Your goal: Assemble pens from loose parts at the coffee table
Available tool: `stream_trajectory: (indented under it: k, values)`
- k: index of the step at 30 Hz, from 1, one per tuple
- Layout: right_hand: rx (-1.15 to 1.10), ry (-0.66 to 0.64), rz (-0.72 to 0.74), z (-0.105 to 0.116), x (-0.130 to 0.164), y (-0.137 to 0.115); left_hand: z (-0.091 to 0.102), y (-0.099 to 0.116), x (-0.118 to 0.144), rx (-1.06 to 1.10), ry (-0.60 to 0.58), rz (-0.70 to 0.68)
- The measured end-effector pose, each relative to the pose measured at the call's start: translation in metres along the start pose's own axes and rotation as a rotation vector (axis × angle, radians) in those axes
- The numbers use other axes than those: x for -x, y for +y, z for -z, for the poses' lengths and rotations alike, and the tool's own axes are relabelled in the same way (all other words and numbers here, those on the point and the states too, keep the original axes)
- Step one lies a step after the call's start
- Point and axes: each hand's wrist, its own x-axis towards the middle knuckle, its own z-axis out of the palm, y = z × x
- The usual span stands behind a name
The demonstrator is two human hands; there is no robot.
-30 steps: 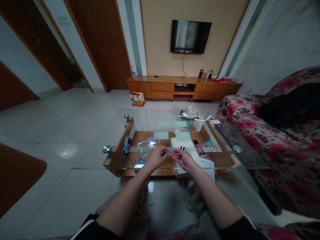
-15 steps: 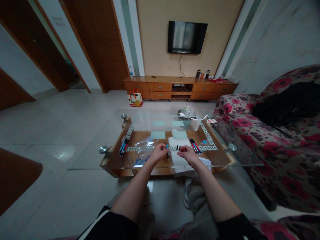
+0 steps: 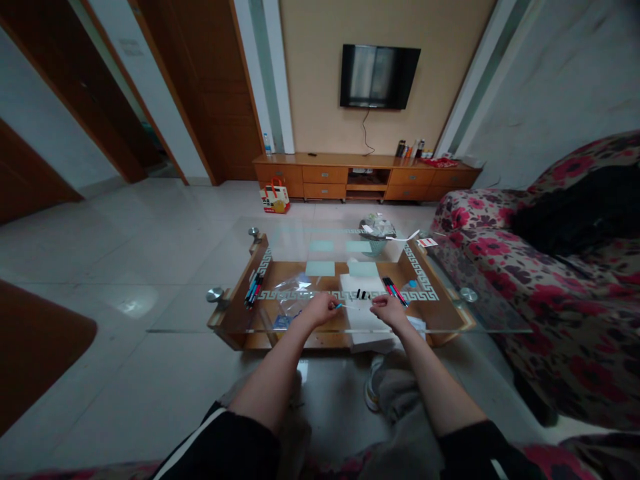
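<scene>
My left hand (image 3: 325, 308) is closed in a pinch on a blue pen (image 3: 339, 306), most of it hidden by the fingers. From it a thin pale stick (image 3: 356, 307), like a pen refill, runs across to the fingertips of my right hand (image 3: 387, 311), which is also pinched. Both hands are just above the glass tabletop. Small black caps (image 3: 362, 294) lie beyond the gap between them. Several blue, red and black pens (image 3: 395, 291) lie to the right, and another pen bunch (image 3: 255, 290) lies to the left.
The glass table (image 3: 190, 320) has metal knobs (image 3: 215, 295). White paper or boxes (image 3: 367, 323) and clear plastic bags (image 3: 295, 297) show around the hands. Toward the back stands a filled basket (image 3: 377, 230). A flowered sofa (image 3: 500, 267) is at right.
My hands have moved apart, the right one shifting right. The blue pen was upright at my left fingers; now only a short piece shows, pointing right. The view has shifted slightly.
</scene>
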Motion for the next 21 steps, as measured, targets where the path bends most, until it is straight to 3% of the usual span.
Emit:
stream_trajectory:
  k: [7,14,21]
  values:
    - [0.239,0.073,0.138,-0.003,-0.002,-0.003,0.007,0.010,0.010,-0.191,-0.046,-0.061]
    - [0.370,0.120,0.161,-0.006,-0.002,-0.009,0.005,-0.002,0.012,-0.222,-0.040,-0.091]
    - [0.400,0.167,0.162,0.008,-0.003,-0.013,0.007,-0.015,0.023,-0.242,-0.039,-0.133]
